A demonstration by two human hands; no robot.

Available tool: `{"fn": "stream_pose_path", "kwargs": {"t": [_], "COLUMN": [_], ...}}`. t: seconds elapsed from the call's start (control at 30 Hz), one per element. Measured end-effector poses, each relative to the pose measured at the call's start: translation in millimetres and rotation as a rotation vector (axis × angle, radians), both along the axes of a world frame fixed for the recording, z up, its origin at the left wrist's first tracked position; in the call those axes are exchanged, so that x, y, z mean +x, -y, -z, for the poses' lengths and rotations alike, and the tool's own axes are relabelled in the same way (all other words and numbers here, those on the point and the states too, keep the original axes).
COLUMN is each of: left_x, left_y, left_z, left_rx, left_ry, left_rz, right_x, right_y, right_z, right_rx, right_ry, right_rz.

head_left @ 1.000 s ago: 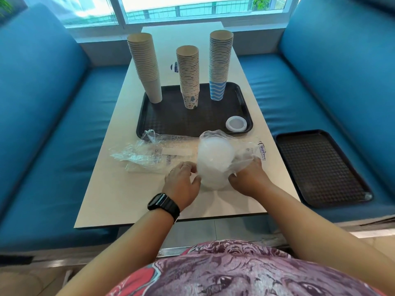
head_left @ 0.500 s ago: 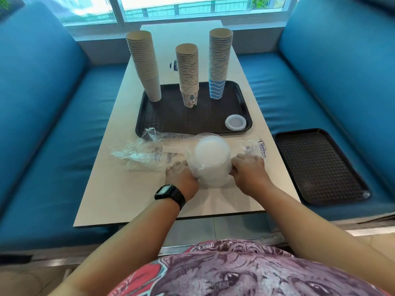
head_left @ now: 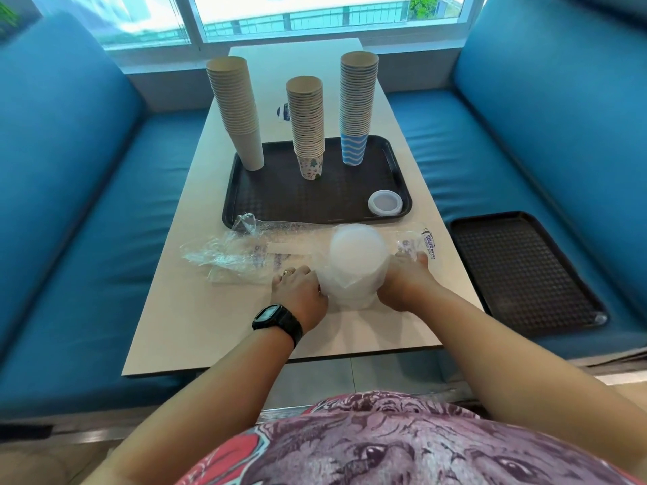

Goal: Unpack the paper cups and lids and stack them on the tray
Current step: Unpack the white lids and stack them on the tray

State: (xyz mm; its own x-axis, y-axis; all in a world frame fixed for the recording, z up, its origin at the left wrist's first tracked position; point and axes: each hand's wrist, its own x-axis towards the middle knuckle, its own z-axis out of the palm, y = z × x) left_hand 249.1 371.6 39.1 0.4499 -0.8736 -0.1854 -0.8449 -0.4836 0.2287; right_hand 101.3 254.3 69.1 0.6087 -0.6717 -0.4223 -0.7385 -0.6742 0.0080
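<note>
I see both hands clamped on the stack of lids (head_left: 357, 264), upright in its plastic wrap on the table (head_left: 182, 330) just before the tray (head_left: 315, 201): left hand (head_left: 299, 292) gripping one side, right hand (head_left: 406, 281) the other. On the tray: plain cup stack (head_left: 234, 110), patterned cup stack (head_left: 308, 127), blue-striped cup stack (head_left: 357, 106), and a single lid (head_left: 384, 202) at its near right corner. An empty wrapper (head_left: 238, 250) lies left of the lids.

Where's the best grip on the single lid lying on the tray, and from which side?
Probably the rim of the single lid, taken from above with the hand's thumb and fingers on opposite edges. It lies flat in the near right corner of the tray, so its faces offer no purchase. Approach from the tray's open centre: the raised tray rim crowds its right and near sides.
</note>
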Motion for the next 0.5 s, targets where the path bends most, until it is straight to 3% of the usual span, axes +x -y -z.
{"fn": "stream_pose_path", "kwargs": {"t": [0.07, 0.2, 0.5], "left_x": [2.0, 4.2, 2.8], "left_y": [-1.2, -0.5, 3.4], "left_z": [-1.8, -5.4, -11.3], "left_rx": [-0.019, -0.033, 0.013], "left_ry": [-0.001, 0.011, 0.037], "left_rz": [-0.014, -0.013, 0.013], "right_x": [-4.0, -14.7, -6.4], "right_y": [6.3, 15.8, 6.4], "right_z": [-4.0, -12.1, -2.2], "right_rx": [0.023, 0.243, 0.049], "right_ry": [0.091, 0.549, 0.408], "right_rz": [0.048, 0.288, 0.183]}}
